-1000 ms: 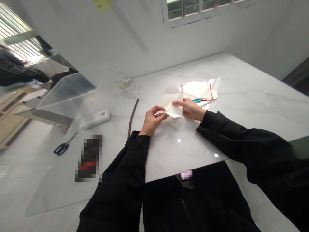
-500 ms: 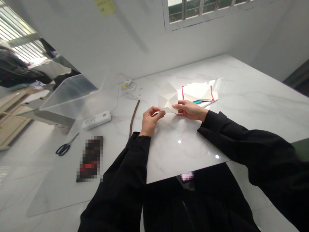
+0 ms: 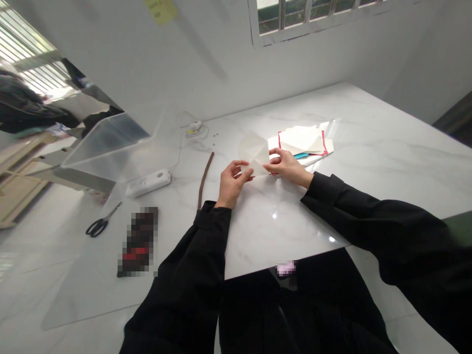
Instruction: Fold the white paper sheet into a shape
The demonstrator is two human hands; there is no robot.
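1. Cream paper point(image 3: 256, 149), creased into triangular flaps, is the piece in play. It's up between both hands near the middle of the marble-look table point(image 3: 387, 157), just left of a loose paper stack point(image 3: 303, 138) with red edging showing.
2. Left hand point(image 3: 230, 186) is pinching its near left edge, thumb on the near face and fingertips curled around it. Right hand point(image 3: 289, 168) has the near right side between thumb and fingers, though I can't tell how firmly.
3. Looks to me like the step is working the flap on the near side. Pinch lightly, imo, since thin stuff like this probably wrinkles fast.
4. Line the edges up before pressing anything, then run a thumb from the middle outward so the crease comes out straight.
5. Keep both sides level, otherwise it'll likely skew. Resting it on the table would help too.
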